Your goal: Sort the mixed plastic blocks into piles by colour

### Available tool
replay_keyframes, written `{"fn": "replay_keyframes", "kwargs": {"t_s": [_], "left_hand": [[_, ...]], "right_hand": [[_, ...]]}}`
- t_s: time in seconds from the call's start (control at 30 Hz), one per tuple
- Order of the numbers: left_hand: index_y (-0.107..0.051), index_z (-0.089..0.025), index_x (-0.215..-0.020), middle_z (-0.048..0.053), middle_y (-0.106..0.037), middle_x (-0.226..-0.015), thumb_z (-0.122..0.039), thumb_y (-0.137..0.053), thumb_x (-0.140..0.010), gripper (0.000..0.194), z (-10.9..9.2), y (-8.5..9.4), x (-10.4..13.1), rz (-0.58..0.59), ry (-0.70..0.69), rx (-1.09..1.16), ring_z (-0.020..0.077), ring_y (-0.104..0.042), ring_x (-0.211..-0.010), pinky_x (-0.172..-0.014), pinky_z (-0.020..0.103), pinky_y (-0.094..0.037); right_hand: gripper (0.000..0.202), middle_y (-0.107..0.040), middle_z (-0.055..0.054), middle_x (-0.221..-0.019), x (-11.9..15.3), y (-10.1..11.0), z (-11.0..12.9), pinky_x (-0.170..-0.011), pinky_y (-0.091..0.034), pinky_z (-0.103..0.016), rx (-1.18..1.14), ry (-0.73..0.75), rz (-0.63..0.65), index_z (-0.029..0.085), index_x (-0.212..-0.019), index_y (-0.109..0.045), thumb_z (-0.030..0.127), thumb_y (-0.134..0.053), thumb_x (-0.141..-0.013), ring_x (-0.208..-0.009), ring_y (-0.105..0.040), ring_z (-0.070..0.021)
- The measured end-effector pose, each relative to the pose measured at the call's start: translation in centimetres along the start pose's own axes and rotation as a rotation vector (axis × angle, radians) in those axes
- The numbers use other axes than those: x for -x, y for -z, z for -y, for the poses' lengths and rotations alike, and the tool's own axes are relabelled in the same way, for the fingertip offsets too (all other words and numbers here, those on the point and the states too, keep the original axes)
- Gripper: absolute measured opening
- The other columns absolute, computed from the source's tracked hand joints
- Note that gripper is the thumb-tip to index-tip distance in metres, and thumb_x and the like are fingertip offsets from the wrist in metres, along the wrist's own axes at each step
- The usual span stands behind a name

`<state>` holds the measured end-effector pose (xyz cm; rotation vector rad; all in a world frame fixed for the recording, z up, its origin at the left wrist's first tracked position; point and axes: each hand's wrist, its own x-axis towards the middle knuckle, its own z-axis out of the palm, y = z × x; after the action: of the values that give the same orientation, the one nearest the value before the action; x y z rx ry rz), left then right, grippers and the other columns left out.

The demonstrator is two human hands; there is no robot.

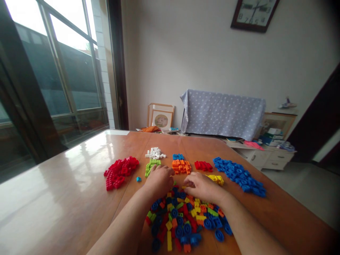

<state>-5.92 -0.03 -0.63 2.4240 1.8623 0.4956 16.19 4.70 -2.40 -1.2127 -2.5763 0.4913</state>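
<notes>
My left hand (pixel 160 180) is over the far left edge of a mixed pile of toy bricks (pixel 183 221), beside the green bricks (pixel 152 166). Its fingers curl inward, and anything in them is hidden. My right hand (pixel 199 185) hovers at the pile's far right edge, near the yellow bricks (pixel 216 179), with fingers bent; whether they pinch something is too small to tell. Between and beyond both hands lie orange bricks (pixel 181 166), with small blue bricks (pixel 178 156) behind them.
Red bricks (pixel 120 171) lie at the left, near a lone light-blue brick (pixel 138 179). White bricks (pixel 154 153) sit at the back, small red bricks (pixel 203 165) right of centre, and a large blue heap (pixel 239 175) at the right of the wooden table (pixel 87 184).
</notes>
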Motion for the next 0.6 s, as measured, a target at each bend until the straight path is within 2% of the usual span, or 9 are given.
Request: {"fn": "replay_keyframes", "kwargs": {"t_s": [0.13,0.27,0.43,0.53,0.6], "left_hand": [[-0.071,-0.026,-0.107,0.006,-0.072,-0.108,-0.028,-0.051,-0.089,0.027,0.0,0.0,0.0,-0.001,0.0,0.006,0.0268,-0.061,-0.108,-0.104,0.041,-0.04],[-0.071,-0.027,-0.107,0.005,-0.071,-0.11,-0.03,-0.051,-0.09,0.027,0.0,-0.1,0.0,0.004,0.008,0.017,0.0266,-0.06,-0.11,-0.105,0.041,-0.039],[-0.072,-0.026,-0.105,0.006,-0.072,-0.106,-0.031,-0.052,-0.089,0.025,0.2,-0.5,0.0,-0.007,-0.02,0.018,0.0273,-0.06,-0.108,-0.104,0.042,-0.039],[-0.071,-0.027,-0.105,0.006,-0.071,-0.106,-0.031,-0.053,-0.09,0.025,0.3,-0.8,0.0,-0.004,-0.029,0.024,0.027,-0.06,-0.108,-0.104,0.041,-0.039],[-0.071,-0.027,-0.105,0.006,-0.071,-0.106,-0.031,-0.053,-0.09,0.025,0.4,-0.9,-0.1,-0.001,-0.033,0.029,0.027,-0.06,-0.109,-0.104,0.041,-0.038]], "right_hand": [[0.014,-0.07,-0.004,-0.09,-0.2,0.4,-1.3,-0.076,-0.042,-0.025,0.073,-0.063,-0.065,0.022,-0.088,-0.075,0.03,-0.063,-0.085,-0.088,-0.062,-0.0192],[0.021,-0.072,-0.004,-0.095,-0.2,0.7,-2.4,-0.078,-0.041,-0.025,0.093,-0.144,-0.137,0.023,-0.089,-0.074,0.025,-0.054,-0.088,-0.09,-0.063,-0.0184],[0.023,-0.071,-0.004,-0.088,-0.1,0.4,-2.0,-0.065,-0.037,-0.025,0.103,-0.196,-0.118,0.023,-0.088,-0.073,0.044,-0.066,-0.082,-0.079,-0.063,-0.0179],[0.017,-0.071,-0.003,-0.087,-0.2,0.1,-2.0,-0.063,-0.035,-0.025,0.117,-0.202,-0.102,0.023,-0.084,-0.072,0.038,-0.07,-0.078,-0.078,-0.062,-0.0174],[0.012,-0.07,-0.003,-0.086,-0.3,0.2,-2.9,-0.064,-0.036,-0.025,0.085,-0.193,-0.126,0.022,-0.083,-0.072,0.032,-0.067,-0.078,-0.077,-0.062,-0.0166]]}}
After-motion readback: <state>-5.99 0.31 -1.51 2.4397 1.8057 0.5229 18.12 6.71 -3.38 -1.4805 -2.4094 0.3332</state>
